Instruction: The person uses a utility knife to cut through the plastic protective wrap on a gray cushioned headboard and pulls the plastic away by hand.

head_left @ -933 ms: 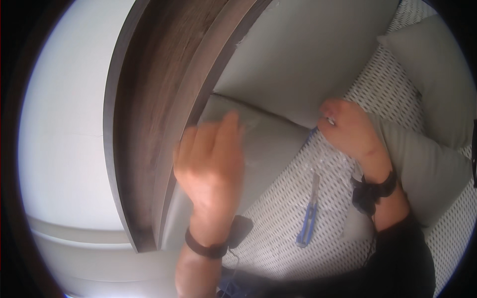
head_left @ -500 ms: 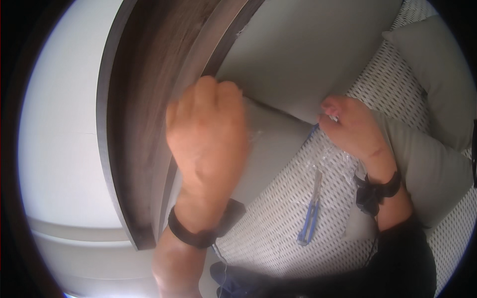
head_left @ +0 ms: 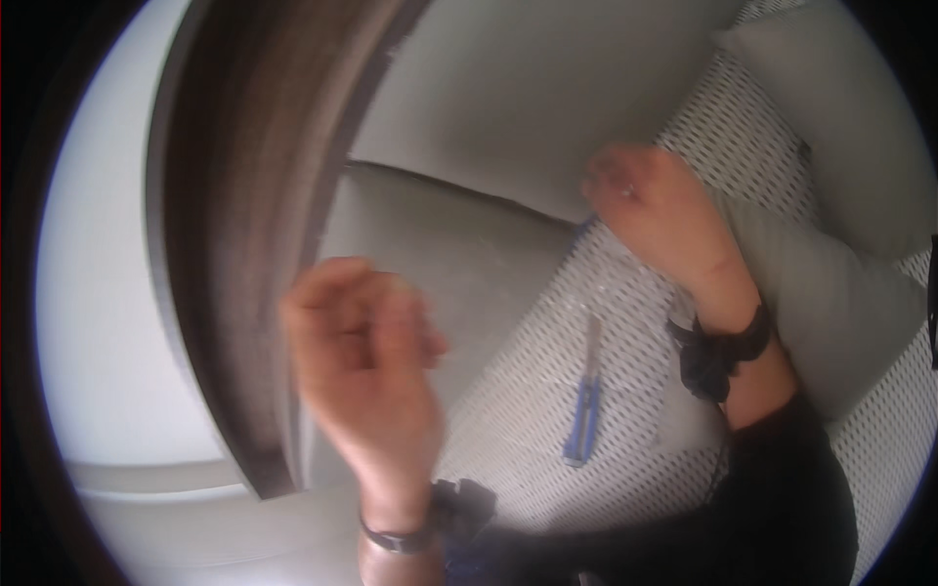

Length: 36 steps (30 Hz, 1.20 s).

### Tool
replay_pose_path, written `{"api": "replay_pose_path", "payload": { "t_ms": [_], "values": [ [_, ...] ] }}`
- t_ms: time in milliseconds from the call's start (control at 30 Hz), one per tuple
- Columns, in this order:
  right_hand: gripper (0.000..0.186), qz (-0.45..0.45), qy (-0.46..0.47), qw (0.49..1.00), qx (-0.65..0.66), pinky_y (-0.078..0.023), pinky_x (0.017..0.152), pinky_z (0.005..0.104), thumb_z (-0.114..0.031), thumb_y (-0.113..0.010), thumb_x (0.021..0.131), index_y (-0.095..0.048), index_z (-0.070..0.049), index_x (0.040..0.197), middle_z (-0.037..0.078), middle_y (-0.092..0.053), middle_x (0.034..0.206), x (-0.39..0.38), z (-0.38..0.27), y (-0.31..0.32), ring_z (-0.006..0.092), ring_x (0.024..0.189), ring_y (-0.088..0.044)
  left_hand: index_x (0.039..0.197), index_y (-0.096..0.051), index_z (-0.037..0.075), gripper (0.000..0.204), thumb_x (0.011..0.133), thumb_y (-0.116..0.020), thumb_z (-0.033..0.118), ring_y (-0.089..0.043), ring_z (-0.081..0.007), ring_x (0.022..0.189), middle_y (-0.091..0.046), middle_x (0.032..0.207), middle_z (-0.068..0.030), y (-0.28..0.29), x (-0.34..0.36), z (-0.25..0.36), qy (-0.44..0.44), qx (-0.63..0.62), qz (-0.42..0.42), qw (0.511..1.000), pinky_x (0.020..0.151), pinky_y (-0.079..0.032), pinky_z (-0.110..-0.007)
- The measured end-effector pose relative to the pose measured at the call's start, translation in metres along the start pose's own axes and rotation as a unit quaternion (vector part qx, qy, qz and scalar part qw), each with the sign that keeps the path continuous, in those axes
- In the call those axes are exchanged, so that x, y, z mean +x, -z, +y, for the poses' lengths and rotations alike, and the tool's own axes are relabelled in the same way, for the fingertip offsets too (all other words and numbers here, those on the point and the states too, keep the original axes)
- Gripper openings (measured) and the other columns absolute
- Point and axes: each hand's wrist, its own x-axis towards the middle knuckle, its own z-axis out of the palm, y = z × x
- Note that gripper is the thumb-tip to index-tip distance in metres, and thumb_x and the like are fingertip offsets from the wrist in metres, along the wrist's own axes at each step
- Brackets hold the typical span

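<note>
My left hand (head_left: 362, 352) is raised near the wooden ledge, blurred, turned with its fingers curled inward; what they hold, if anything, is unclear. My right hand (head_left: 660, 210) has its fingers closed round something small I cannot make out, beside a grey padded panel (head_left: 547, 88). Below it a blue retractable blade knife (head_left: 586, 405) lies on the patterned woven surface (head_left: 518, 459), near crumpled clear plastic (head_left: 616, 278). A grey cushion (head_left: 821, 322) lies against my right forearm.
The dark wooden ledge (head_left: 234, 166) curves along the left, with a pale wall (head_left: 107, 244) outside it. A lower grey padded panel (head_left: 449, 254) adjoins the ledge. Another grey cushion (head_left: 850, 117) lies at the upper right.
My left hand has dropped from higher on the ledge and turned over. The view has shifted, with my right hand, the knife and the surroundings now higher and farther left.
</note>
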Motion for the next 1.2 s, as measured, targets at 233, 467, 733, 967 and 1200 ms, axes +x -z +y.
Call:
{"api": "replay_pose_path", "payload": {
  "t_ms": [233,467,733,967,1200],
  "values": [
    [0.023,0.116,-0.091,0.956,0.253,-0.056,0.075,0.0348,-0.019,-0.067,0.092,-0.071,0.002,0.099,0.017,-0.074,0.092,0.004,-0.004,0.005,0.0292,0.083,-0.073,0.122,-0.064,0.000,0.028,0.094,-0.062,-0.002,-0.065,-0.0286,0.104,-0.058,0.125,-0.0169,-0.095,-0.038,-0.080,-0.045,0.090,-0.201,0.974,0.084,-0.055,-0.037],
    [0.016,0.092,-0.080,0.962,0.243,-0.041,0.063,0.0211,-0.012,-0.069,0.095,-0.069,0.002,0.103,-0.005,-0.061,0.076,0.004,-0.008,0.001,0.0033,0.070,-0.050,0.134,-0.060,0.010,0.049,0.085,-0.068,0.013,-0.040,-0.0436,0.139,-0.044,0.150,-0.0165,-0.138,-0.078,-0.121,-0.144,0.346,-0.327,0.867,0.109,-0.041,-0.061],
    [0.027,0.030,-0.074,0.967,0.244,-0.054,0.069,0.0321,-0.023,-0.068,0.092,-0.070,0.004,0.099,0.014,-0.072,0.084,-0.001,-0.004,-0.004,0.0201,0.075,-0.068,0.103,-0.073,0.003,0.024,0.086,-0.064,-0.012,-0.071,-0.0282,0.095,-0.072,0.108,-0.0114,-0.047,-0.070,-0.133,-0.038,0.156,-0.165,0.973,0.081,-0.058,-0.036],
    [0.033,-0.227,-0.251,0.742,0.579,-0.052,0.080,0.0290,-0.032,-0.059,0.104,-0.067,-0.003,0.116,0.005,-0.069,0.100,-0.015,-0.040,-0.030,0.0136,0.091,-0.064,0.093,-0.066,0.003,0.025,0.081,-0.062,-0.018,-0.070,-0.0218,0.098,-0.072,0.110,-0.0108,-0.041,-0.049,-0.072,0.062,-0.016,-0.060,0.996,0.082,-0.059,-0.031],
    [0.022,-0.052,-0.301,0.532,0.790,-0.052,0.079,0.0279,-0.022,-0.054,0.105,-0.067,-0.005,0.110,0.004,-0.066,0.100,-0.024,-0.042,-0.030,0.0133,0.091,-0.062,0.103,-0.074,0.010,0.022,0.081,-0.071,0.009,-0.053,-0.0359,0.130,-0.061,0.135,-0.0106,-0.089,-0.016,-0.040,-0.237,0.458,-0.064,0.854,0.111,-0.040,-0.048]
  ]
}}
